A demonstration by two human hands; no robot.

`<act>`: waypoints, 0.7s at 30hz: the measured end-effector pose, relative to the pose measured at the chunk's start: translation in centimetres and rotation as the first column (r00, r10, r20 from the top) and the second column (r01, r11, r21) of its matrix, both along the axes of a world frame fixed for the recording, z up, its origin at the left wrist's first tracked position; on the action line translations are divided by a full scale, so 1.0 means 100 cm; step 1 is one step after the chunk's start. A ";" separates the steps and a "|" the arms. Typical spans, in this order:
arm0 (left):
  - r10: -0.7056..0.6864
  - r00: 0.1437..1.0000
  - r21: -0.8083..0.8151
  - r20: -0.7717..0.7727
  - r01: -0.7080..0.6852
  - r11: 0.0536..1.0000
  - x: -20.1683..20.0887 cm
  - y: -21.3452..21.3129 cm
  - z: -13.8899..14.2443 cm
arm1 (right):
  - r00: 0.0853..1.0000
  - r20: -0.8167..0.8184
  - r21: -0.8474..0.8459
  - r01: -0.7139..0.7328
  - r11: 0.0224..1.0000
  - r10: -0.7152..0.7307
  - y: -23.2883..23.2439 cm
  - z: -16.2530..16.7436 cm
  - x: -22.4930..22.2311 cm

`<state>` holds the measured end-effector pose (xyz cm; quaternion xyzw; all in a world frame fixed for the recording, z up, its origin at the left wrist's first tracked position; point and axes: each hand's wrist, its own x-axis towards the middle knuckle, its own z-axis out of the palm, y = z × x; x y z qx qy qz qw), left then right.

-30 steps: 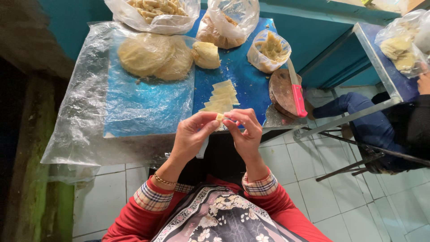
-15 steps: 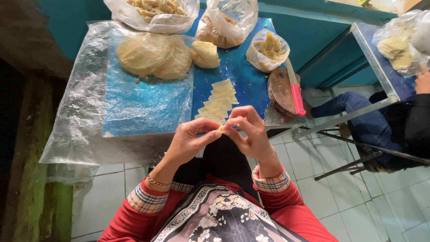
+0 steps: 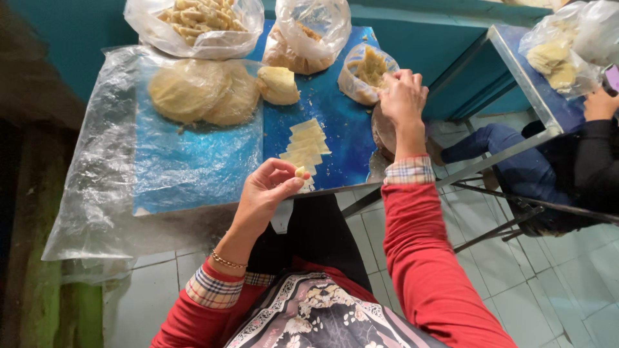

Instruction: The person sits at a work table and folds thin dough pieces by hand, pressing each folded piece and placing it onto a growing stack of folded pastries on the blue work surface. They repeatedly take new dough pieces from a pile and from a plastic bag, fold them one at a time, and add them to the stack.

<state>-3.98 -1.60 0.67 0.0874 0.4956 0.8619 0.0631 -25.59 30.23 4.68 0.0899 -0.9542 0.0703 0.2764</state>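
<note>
One small folded dough piece (image 3: 300,173) sits pinched between the thumb and fingertips of my left hand (image 3: 267,193), held just above the near edge of the counter (image 3: 193,174). The fingers there are pressed together on the piece; it points up and to the right, away from my palm. Its long axis cannot be read, since the fingers cover most of it.

My right hand (image 3: 403,96) is well apart from the piece, stretched to the far right of the counter. Its fingers are curled down at the rim of a small bag of filling (image 3: 367,67) and over a round brown object (image 3: 385,132) at the counter's edge. Whether they grip anything cannot be told; the back of the hand hides the fingertips.

Between the two hands lies a row of cut dough strips (image 3: 306,145), overlapping, running diagonally from near my left hand toward the far right. The left hand is nearer to the strips.

Farther out: a dough lump (image 3: 278,85), flat rolled discs (image 3: 200,90) under clear plastic sheet (image 3: 97,167), and two bags at the far edge, one of finished pieces (image 3: 196,22).

At right, another person's arm (image 3: 596,122) is cut off by the frame.
</note>
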 end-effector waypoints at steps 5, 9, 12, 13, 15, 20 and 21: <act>0.077 0.997 0.027 -0.020 -0.077 0.997 -0.007 0.003 -0.011 | 0.976 0.170 0.222 0.095 0.970 -0.134 0.005 -0.010 -0.042; 0.079 0.997 0.018 0.011 -0.079 0.997 -0.008 -0.005 -0.017 | 1.000 0.028 0.039 -0.013 0.999 0.012 -0.019 0.006 -0.008; 0.000 0.995 0.144 0.097 -0.014 0.989 -0.011 -0.007 -0.019 | 0.854 -0.107 -0.374 -0.509 0.775 0.509 -0.055 0.015 0.063; -0.021 0.995 0.180 0.101 0.003 0.984 -0.011 -0.006 -0.020 | 0.821 -0.086 -0.495 -0.527 0.691 0.565 -0.072 0.014 0.091; -0.066 0.993 0.248 0.103 0.039 0.968 -0.011 -0.005 -0.021 | 0.745 -0.123 -0.563 -0.596 0.572 0.655 -0.101 0.015 0.144; -0.099 0.986 0.300 0.131 0.056 0.952 -0.007 -0.004 -0.022 | 0.781 -0.269 -0.091 -0.603 0.792 0.564 -0.139 0.020 0.204; -0.098 0.987 0.305 0.124 0.056 0.951 -0.006 -0.004 -0.022 | 0.777 -0.290 0.016 -0.580 0.814 0.559 -0.141 0.021 0.206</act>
